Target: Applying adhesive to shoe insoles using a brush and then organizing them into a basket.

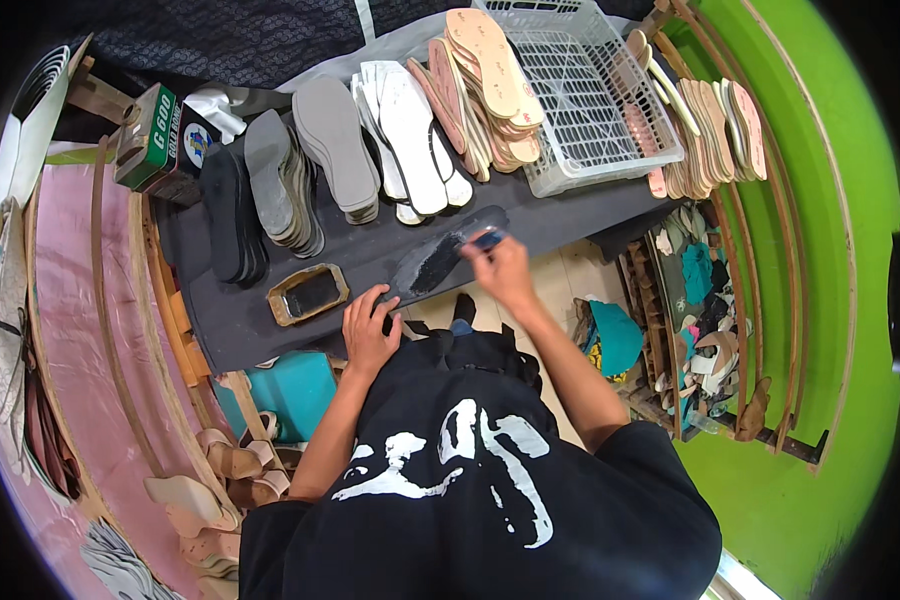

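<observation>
A dark grey sole-shaped piece [448, 252] lies flat on the black-covered table [550, 215], its middle darker and wet-looking. My right hand [500, 272] is over its right side, fingers closed round a small dark blue tool [487, 239]; the tool's working end is hidden or blurred. My left hand [372, 330] rests at the table's near edge, fingers spread, fingertips beside the piece's near left end. Nothing shows in its grasp. Left of it stands a shallow, stained tub [280, 308] with dark contents.
Along the back stand stacks of black [232, 215], grey [337, 140], white [410, 150] and beige soles [490, 65], beside a white plastic crate [610, 178]. A green metal can [155, 145] stands at the back left. Racks [740, 300] with shoe parts flank the table.
</observation>
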`<state>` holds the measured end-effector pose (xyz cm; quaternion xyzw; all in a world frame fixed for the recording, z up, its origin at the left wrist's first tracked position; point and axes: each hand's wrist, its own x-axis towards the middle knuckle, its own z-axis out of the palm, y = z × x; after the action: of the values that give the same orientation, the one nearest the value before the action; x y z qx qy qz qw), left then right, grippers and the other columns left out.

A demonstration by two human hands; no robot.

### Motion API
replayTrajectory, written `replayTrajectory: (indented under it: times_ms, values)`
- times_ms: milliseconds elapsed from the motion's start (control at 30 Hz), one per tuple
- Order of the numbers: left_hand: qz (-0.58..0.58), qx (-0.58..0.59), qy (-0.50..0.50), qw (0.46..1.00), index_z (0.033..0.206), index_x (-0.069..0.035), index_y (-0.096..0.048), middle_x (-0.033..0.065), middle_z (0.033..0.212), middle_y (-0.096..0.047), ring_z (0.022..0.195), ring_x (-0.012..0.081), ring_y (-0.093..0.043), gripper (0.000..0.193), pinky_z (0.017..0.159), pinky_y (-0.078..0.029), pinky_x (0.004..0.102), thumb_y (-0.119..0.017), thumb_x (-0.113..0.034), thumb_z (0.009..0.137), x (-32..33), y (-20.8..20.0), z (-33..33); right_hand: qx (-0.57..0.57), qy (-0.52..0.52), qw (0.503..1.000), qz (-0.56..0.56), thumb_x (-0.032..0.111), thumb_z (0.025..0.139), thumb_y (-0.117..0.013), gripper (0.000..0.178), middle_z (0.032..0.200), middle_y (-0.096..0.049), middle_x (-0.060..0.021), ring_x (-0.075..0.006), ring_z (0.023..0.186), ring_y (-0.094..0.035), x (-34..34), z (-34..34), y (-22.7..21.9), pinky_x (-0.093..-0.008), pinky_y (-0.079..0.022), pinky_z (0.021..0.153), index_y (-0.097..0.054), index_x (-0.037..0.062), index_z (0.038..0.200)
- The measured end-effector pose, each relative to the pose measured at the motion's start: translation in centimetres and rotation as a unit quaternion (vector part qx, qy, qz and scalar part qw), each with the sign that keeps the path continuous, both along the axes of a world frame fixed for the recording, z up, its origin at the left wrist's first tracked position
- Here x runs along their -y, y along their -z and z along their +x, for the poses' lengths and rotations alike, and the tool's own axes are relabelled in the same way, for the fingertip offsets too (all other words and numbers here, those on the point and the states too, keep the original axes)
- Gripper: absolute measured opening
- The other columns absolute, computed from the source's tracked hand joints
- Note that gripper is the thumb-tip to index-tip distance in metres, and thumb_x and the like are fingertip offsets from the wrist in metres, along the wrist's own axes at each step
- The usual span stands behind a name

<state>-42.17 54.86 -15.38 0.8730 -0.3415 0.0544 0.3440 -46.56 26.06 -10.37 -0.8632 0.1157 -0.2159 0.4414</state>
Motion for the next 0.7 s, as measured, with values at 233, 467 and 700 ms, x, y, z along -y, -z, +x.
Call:
replayTrajectory:
  times_ms: [233,467,700]
  values:
    - [0.005,0.006,0.012,1.000,0.119,-0.010,-0.075,0.0096,0.142,-0.068,0.132,0.0335,-0.064,0.037,0.108,-0.047,0.0466,-0.084,-0.010,0.083,-0.1,-0.1,-0.1,0.016,0.124,0.992,-0.023,0.002,0.097,-0.078,0.007,0.092,-0.076,-0.0170,-0.0292,0.075,-0.075,6.1,0.1,-0.3,-0.0378,-0.057,0.065,-0.074,-0.0027,0.100]
    - [0.018,-0.018,0.012,1.000,0.122,-0.006,-0.075,0.0127,0.158,-0.059,0.144,0.0363,-0.056,0.035,0.115,-0.045,0.0487,-0.083,-0.012,0.088,-0.2,-0.4,-0.5,0.036,0.082,0.996,0.019,0.003,0.098,-0.077,0.007,0.090,-0.074,-0.0163,-0.0282,0.074,-0.073,4.0,-1.0,-0.2,-0.0387,-0.056,0.068,-0.073,-0.0032,0.099]
    - [0.010,-0.066,0.028,0.997,0.126,0.000,-0.071,0.0168,0.163,-0.053,0.148,0.0403,-0.052,0.038,0.123,-0.041,0.0508,-0.082,-0.014,0.092,1.0,-2.0,-0.2,0.011,0.134,0.991,-0.012,0.002,0.098,-0.077,0.007,0.089,-0.074,-0.0157,-0.0255,0.074,-0.074,5.3,0.3,-1.2,-0.0360,-0.057,0.068,-0.072,-0.0039,0.099]
